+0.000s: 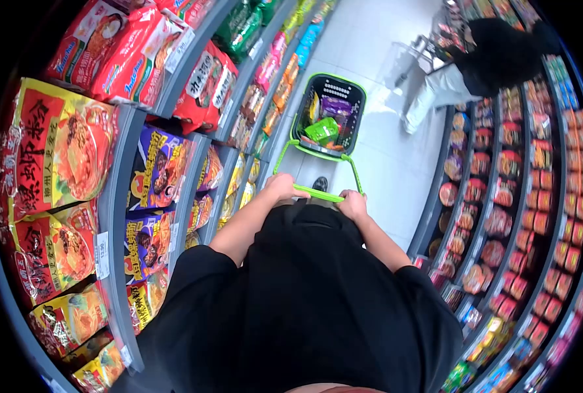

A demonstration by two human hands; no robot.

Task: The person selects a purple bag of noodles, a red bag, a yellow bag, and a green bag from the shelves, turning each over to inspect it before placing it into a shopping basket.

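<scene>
My left hand [280,188] is closed around the left end of a bright green basket handle [327,195]. At its right end, my right hand [353,204] is wrapped round the same handle. The handle joins a black shopping basket [359,108] with a green rim, standing on the floor ahead of me. Inside the basket lie a green packet [322,131], a purple packet [336,107] and a yellow item [314,106], with something orange partly hidden below them.
Shelves [122,177] of bagged noodles line my left, with price tags on their edges. Cup noodles fill the shelves [494,164] on my right. Ahead on the right, a person [494,65] in a dark top stands beside a shopping cart [412,59]. Pale tiles [386,167] cover the aisle floor.
</scene>
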